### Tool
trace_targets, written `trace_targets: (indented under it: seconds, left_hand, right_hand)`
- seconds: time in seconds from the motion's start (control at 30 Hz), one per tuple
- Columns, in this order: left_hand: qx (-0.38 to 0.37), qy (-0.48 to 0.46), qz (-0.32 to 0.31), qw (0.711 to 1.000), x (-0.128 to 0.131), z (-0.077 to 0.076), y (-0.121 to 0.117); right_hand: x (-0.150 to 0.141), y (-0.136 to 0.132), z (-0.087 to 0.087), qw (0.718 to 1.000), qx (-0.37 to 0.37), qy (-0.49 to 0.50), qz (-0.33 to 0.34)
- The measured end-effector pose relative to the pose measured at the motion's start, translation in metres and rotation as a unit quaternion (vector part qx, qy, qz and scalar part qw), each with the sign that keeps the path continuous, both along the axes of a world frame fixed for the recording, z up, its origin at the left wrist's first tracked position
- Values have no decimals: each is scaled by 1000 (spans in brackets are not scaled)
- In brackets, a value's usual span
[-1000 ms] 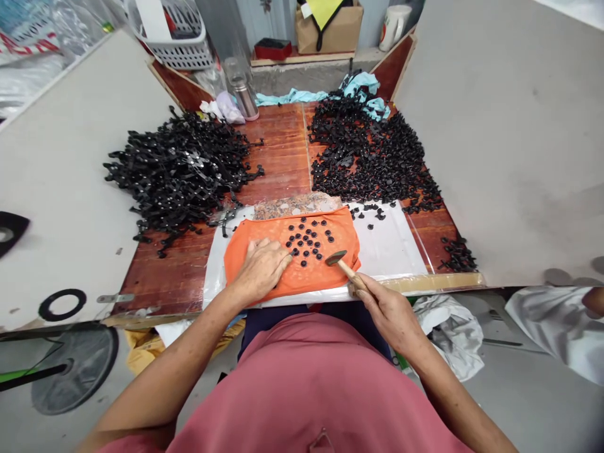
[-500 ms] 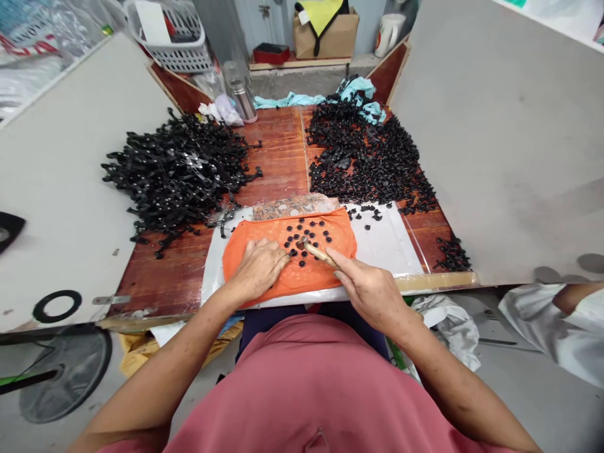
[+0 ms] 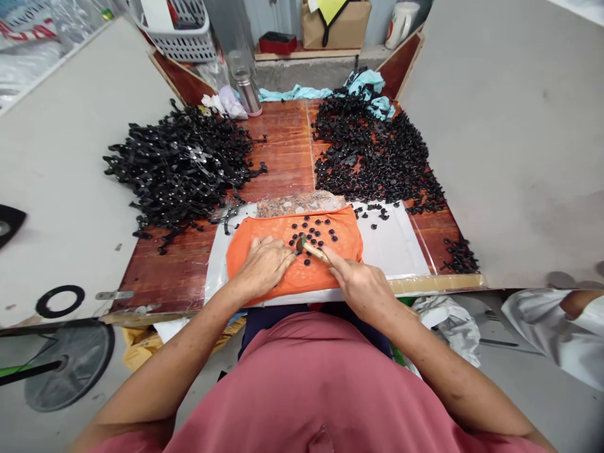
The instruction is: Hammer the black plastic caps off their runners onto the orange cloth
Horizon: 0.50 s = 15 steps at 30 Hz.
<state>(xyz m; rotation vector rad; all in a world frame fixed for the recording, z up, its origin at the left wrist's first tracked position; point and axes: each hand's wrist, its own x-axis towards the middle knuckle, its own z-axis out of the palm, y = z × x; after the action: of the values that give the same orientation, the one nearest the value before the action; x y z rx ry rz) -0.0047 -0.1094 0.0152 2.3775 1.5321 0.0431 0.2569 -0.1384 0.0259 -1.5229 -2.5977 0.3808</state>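
An orange cloth [image 3: 245, 245] lies spread over a white sheet, with several small round black pieces [image 3: 307, 262] scattered on it. My right hand [image 3: 361, 277] is closed around the wooden handle of a small hammer [image 3: 317, 252]. The hammer's metal head is low over the cloth, right at my left fingertips. My left hand [image 3: 268, 263] rests on the cloth, its thumb and forefinger pinched on a small black piece [image 3: 297, 251] beside the hammer head. Most of that piece is hidden by the fingers and the hammer.
Black straps with shiny dots form a pile [image 3: 184, 167] on the left; small black studs form another pile [image 3: 377, 151] on the right. A stone slab [image 3: 302, 204] borders the cloth. Behind stand a steel flask [image 3: 249, 94], a basket [image 3: 184, 44] and a mug [image 3: 401, 25]. Grey panels flank the table.
The hammer head has come down and slightly left, closer to my left fingertips. My left hand stays in about the same place on the cloth. The whole view has shifted slightly.
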Motion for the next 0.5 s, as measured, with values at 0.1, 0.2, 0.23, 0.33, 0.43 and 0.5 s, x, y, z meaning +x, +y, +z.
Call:
trace_targets:
  seconds: [0.1, 0.2, 0.23, 0.33, 0.43, 0.5]
  left_hand:
    - [-3, -2, -1, 1000, 1, -1, 0]
    - [7, 3, -3, 1000, 2, -5, -1]
    - [11, 5, -3, 1000, 2, -6, -2]
    - [16, 4, -6, 1000, -3, -3, -4]
    - [-1, -36, -27, 999, -18, 7, -4]
    - [-18, -49, -80, 995, -28, 15, -4]
  right_hand:
    - [-1, 2, 4, 1000, -1, 13, 11]
    - [-5, 1, 7, 1000, -4, -14, 6]
    - [-8, 1, 8, 999, -12, -37, 6]
    - [-13, 3, 10, 996, -36, -81, 8]
    - [-11, 9, 11, 995, -56, -76, 9]
    - [-8, 14, 11, 995, -67, -68, 10]
